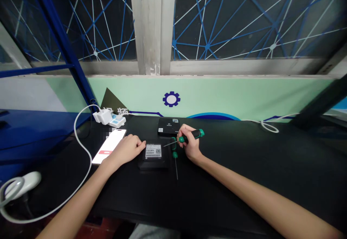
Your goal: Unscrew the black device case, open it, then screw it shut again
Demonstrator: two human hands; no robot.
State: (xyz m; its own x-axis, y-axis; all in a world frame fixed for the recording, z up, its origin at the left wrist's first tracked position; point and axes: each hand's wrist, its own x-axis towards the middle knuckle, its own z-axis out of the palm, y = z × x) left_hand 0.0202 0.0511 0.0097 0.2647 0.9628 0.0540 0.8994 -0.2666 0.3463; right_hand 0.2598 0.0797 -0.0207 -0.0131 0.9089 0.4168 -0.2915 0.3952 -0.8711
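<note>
A black solid-state drive with a white label [153,151] lies on a black box-like base [153,165]. My left hand [131,147] rests at its left side, fingers curled and their undersides hidden, with the tip close to the drive's edge. Whether it touches cannot be made out. My right hand [189,143] is closed round a green and black screwdriver [193,135], held slanting. Its thin shaft points left, with the tip at the drive's upper right corner. A second green and black screwdriver [175,155] lies right of the base, shaft toward me.
A flat black box [168,127] lies behind the drive. Beside my left forearm is a phone with a lit screen [112,146]. White plugs and a power adapter [108,118] stand at the back left. A white cable [90,156] loops down the left; another cable [268,127] lies back right.
</note>
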